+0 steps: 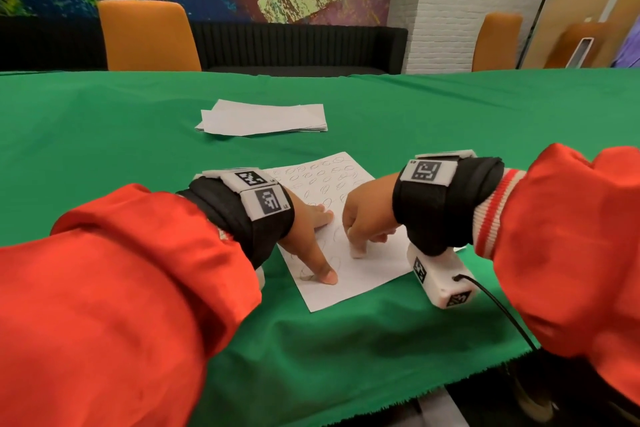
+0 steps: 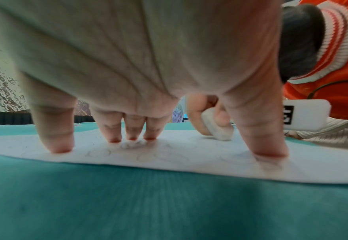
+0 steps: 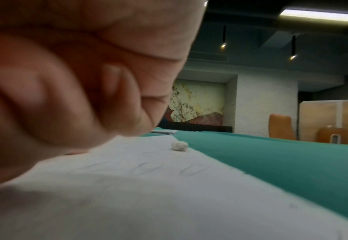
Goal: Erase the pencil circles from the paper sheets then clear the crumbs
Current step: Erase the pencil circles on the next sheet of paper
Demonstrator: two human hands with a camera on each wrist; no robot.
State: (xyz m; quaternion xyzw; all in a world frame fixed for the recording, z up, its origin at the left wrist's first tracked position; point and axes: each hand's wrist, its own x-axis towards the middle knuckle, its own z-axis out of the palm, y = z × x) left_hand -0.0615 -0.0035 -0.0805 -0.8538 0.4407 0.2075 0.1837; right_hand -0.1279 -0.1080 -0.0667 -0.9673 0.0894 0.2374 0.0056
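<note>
A white paper sheet (image 1: 349, 281) covered in pencil circles lies on the green cloth in front of me. My left hand (image 1: 313, 236) presses it flat with spread straight fingers; in the left wrist view the fingertips (image 2: 60, 148) and thumb sit on the sheet (image 2: 169, 164). My right hand (image 1: 363, 222) is curled round a white eraser (image 1: 356, 251) whose end touches the paper's middle; the eraser (image 2: 220, 128) shows pinched between finger and thumb. A white crumb (image 3: 179, 146) lies near the paper's right edge. The sheet's far half still carries rows of circles (image 1: 322, 173).
A stack of white paper sheets (image 1: 263, 118) lies farther back on the green table (image 1: 104, 135). Two orange chairs (image 1: 149, 35) stand behind the far edge. The near table edge (image 1: 450, 381) runs below my right arm, with a black cable (image 1: 498, 308) trailing from the wrist camera.
</note>
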